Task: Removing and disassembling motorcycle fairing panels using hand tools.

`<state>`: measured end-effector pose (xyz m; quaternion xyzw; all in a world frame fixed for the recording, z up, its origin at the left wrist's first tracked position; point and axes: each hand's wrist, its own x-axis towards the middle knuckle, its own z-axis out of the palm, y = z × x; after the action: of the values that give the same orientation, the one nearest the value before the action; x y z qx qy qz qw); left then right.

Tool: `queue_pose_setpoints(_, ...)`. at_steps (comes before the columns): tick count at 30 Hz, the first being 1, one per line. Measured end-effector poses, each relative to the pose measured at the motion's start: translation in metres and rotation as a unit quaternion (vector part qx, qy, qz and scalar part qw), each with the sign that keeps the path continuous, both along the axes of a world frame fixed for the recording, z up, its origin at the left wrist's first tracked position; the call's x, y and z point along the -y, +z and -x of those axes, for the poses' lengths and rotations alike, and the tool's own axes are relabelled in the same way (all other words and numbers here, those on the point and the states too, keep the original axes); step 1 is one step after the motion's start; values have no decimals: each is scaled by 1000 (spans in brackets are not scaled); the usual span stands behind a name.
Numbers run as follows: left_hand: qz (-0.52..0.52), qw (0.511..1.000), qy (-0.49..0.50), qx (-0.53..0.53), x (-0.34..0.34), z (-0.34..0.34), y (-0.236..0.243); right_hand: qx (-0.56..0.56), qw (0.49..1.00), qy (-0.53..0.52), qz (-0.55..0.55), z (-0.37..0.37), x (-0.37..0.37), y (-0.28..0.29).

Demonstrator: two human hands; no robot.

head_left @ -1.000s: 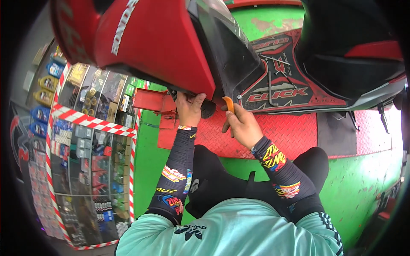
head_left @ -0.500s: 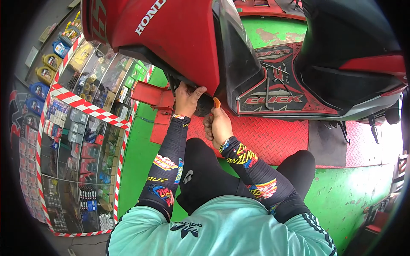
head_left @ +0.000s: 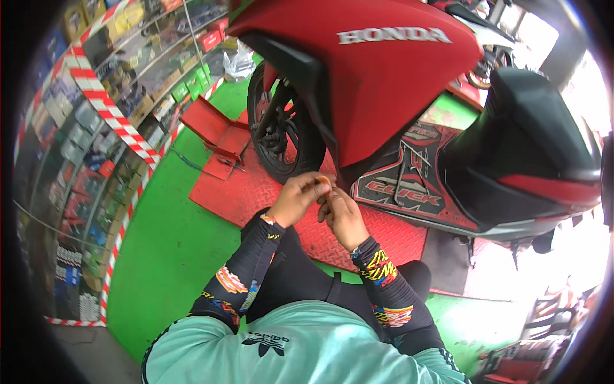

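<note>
From my remote seat I see the small orange tool (head_left: 324,180) at the fingertips, between the two hands, only a bit of it showing. My left hand (head_left: 298,200) pinches it; my right hand (head_left: 343,216) meets it with fingers curled, but I cannot tell whether they grip it too. Both hands are in front of the red scooter (head_left: 390,83), near its front wheel (head_left: 307,144).

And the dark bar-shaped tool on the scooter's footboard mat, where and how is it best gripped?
Probably the near half of the dark tool, pinched across its shaft by the right hand, from above on the person's side. It's long and slim, lies flat on the mat, pointing roughly away from the person; the silver rod lies by its far end.
</note>
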<state>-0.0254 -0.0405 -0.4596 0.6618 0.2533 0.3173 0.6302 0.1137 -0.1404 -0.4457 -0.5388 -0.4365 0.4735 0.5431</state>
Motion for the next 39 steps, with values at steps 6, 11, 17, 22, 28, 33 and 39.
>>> queue_pose_setpoints(6, 85, 974, 117, 176, -8, 13, -2, 249, 961, -89, -82, 11, -10, 31)
queue_pose_setpoints(11, -149, 961, 222, 77, -63, -7, -10, 295, 868, -337, -216, -42, -24, 46)
queue_pose_setpoints(17, -174, 979, 108, -9, -82, -34, -2, 94, 879, -361, -295, -54, -64, 15)
queue_pose_setpoints(22, -202, 976, 64, -38, -96, -32, 4, 129, 848, -407, -315, -86, -55, -14)
queue_pose_setpoints(28, -271, 962, -19, -36, -116, -16, 18, 599, 623, -461, -199, -75, -59, -16)
queue_pose_setpoints(33, -328, 931, -123, -99, -141, -16, 38, 712, 474, -501, -132, -76, -62, -18)
queue_pose_setpoints(39, -363, 897, -199, -157, -156, -22, 47, 425, 689, -558, -183, -82, -75, -20)
